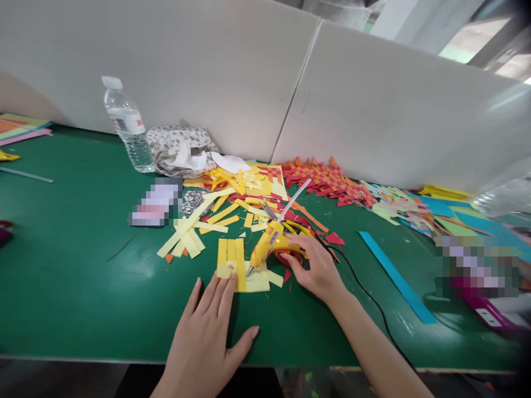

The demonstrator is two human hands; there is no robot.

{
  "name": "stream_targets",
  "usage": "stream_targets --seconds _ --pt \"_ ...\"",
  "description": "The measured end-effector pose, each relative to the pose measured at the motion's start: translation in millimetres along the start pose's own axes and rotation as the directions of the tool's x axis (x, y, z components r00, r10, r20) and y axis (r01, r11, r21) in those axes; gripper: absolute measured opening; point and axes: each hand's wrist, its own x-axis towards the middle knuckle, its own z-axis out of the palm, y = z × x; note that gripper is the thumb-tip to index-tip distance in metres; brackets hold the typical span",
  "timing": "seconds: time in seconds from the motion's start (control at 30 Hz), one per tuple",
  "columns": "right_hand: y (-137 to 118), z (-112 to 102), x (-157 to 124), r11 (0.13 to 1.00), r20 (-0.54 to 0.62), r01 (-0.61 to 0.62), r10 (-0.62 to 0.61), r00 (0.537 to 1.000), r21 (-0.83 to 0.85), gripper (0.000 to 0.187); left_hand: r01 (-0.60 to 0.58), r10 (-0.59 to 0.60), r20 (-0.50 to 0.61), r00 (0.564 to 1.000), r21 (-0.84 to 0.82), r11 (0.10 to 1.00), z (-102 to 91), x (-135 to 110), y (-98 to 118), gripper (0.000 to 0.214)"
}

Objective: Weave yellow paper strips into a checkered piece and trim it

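My right hand (pixel 317 268) is wrapped round a yellow hot glue gun (pixel 265 242), with a clear glue stick (pixel 295 199) rising from its back. The gun's nozzle points down at a pale yellow paper piece (pixel 258 281) on the table. Upright strips of deeper yellow paper (pixel 230 252) lie side by side at that piece's left part. My left hand (pixel 205 323) lies flat, its fingertips on the strips' lower end and its thumb spread to the right. Scissors (pixel 270 211) lie behind the gun, partly hidden among paper strips.
Loose yellow strips (pixel 186 232), a phone (pixel 155 204) and a water bottle (pixel 130 132) stand or lie to the left. Red-orange woven paper fish (pixel 327 179) sit along the white partition (pixel 373 105). A black cord (pixel 369 293) and blue strip (pixel 396 276) cross the green table's right.
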Motion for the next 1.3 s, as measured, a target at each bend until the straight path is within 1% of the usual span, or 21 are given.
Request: stream_targets --seconds 0.17,0.33,0.43,0.53,0.63,0.7,0.77,0.83,0.9,1.0,1.1,1.17,1.2,1.27,1.3 --pt "-1.0 -0.8 0.7 0.998 -0.025 -0.059 0.059 0.998 0.002 0.033 0.001 -0.001 -0.008 1.000 0.000 1.000 0.2 -0.1 -0.5 0.068" --pt "-1.2 -1.4 1.8 0.999 0.049 -0.042 0.042 0.998 -0.003 0.033 0.001 -0.001 0.004 1.000 0.019 1.000 0.3 -0.7 -0.7 0.070" --pt "-0.3 -3.6 1.3 0.996 0.010 -0.076 0.077 0.997 -0.035 0.033 -0.005 0.006 -0.016 1.000 0.020 1.000 0.0 -0.3 -0.1 0.070" --pt "-1.7 -3.2 1.7 0.996 -0.014 -0.090 0.090 0.996 -0.012 0.033 -0.006 0.007 -0.027 1.000 0.020 1.000 -0.4 0.0 0.5 0.070" --pt "-3.2 -0.7 2.0 0.998 0.049 -0.064 0.064 0.997 0.011 0.032 -0.004 0.005 -0.017 1.000 0.020 1.000 -0.6 -0.1 0.3 0.070" --pt "-2.1 0.7 1.2 0.997 0.074 -0.076 0.076 0.994 -0.001 0.032 0.000 0.000 -0.013 1.000 0.015 1.000 -0.4 -0.5 -0.1 0.070" --pt "0.8 1.3 0.0 0.990 0.036 -0.141 0.142 0.989 -0.031 0.033 0.005 -0.004 -0.018 1.000 0.013 1.000 0.5 -1.0 -0.5 0.071" --pt "4.4 1.6 -0.4 0.973 -0.036 -0.222 0.221 0.975 -0.061 0.035 0.003 -0.003 -0.035 0.999 0.019 1.000 1.9 -1.7 -0.7 0.076" --pt "6.9 1.5 1.1 0.958 -0.087 -0.278 0.271 0.959 -0.077 0.039 0.001 0.001 -0.050 0.999 0.027 1.000 3.2 -2.5 -0.9 0.082" --pt "6.3 0.2 5.9 0.950 -0.109 -0.304 0.295 0.949 -0.074 0.041 -0.006 0.008 -0.059 0.998 0.041 0.999 4.4 -3.6 -1.3 0.088" --pt "-0.6 -2.3 10.2 0.950 -0.136 -0.309 0.300 0.944 -0.050 0.031 -0.019 0.022 -0.065 0.998 0.049 0.999 4.6 -3.7 -1.8 0.089" --pt "-9.4 -3.5 11.9 0.951 -0.104 -0.308 0.306 0.946 0.001 0.021 -0.024 0.028 -0.064 0.998 0.048 0.999 4.5 -3.2 -2.2 0.088" --pt "-15.1 -3.8 12.8 0.952 -0.050 -0.302 0.304 0.951 0.041 0.018 -0.026 0.028 -0.060 0.998 0.048 0.999 4.5 -2.9 -2.4 0.086" --pt "-28.3 -3.6 15.3 0.954 0.120 -0.282 0.269 0.956 0.103 0.017 -0.029 0.031 -0.047 0.998 0.049 0.998 4.4 -2.6 -2.7 0.084" --pt "-35.3 -3.2 17.2 0.952 0.203 -0.278 0.249 0.947 0.126 0.019 -0.030 0.032 -0.038 0.999 0.051 0.998 4.4 -2.6 -2.9 0.083"
